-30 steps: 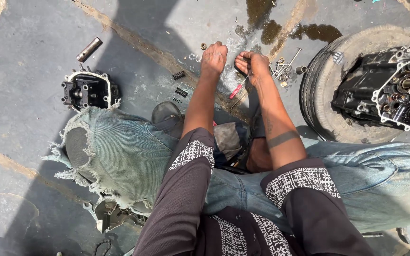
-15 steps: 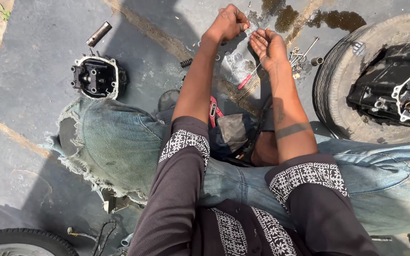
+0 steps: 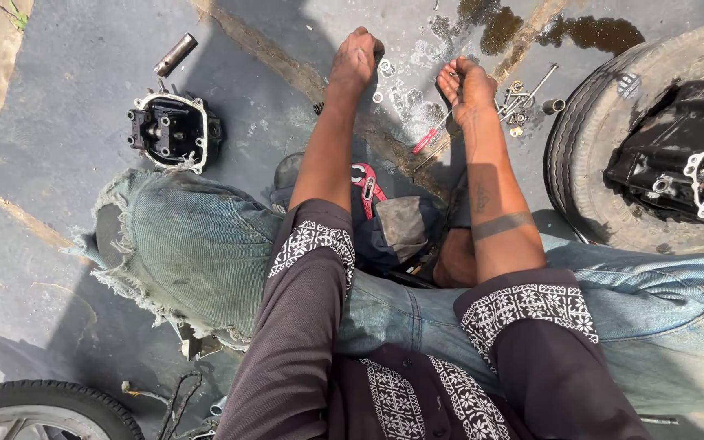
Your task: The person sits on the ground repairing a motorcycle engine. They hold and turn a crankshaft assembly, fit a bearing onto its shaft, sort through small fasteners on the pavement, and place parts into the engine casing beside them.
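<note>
My left hand [image 3: 355, 59] is curled into a loose fist over the wet concrete — whether anything sits inside it I cannot tell. My right hand [image 3: 466, 84] is turned palm up, fingers bent in close; if something small lies in it, it is hidden from me. Just below that hand a red-handled screwdriver [image 3: 432, 137] lies on the ground, its tip pointing up toward my wrist. To the right of the hand is a little scatter of bolts and washers [image 3: 518, 99]. Nearer my lap, red-handled pliers [image 3: 366, 184] rest beside a dark rag [image 3: 402, 227]. Far to my right an engine case [image 3: 678, 167] sits inside an old tyre [image 3: 582, 175]. Off to my left a cylinder head [image 3: 173, 130] lies on the concrete — with a short metal tube [image 3: 175, 55] just above it.
</note>
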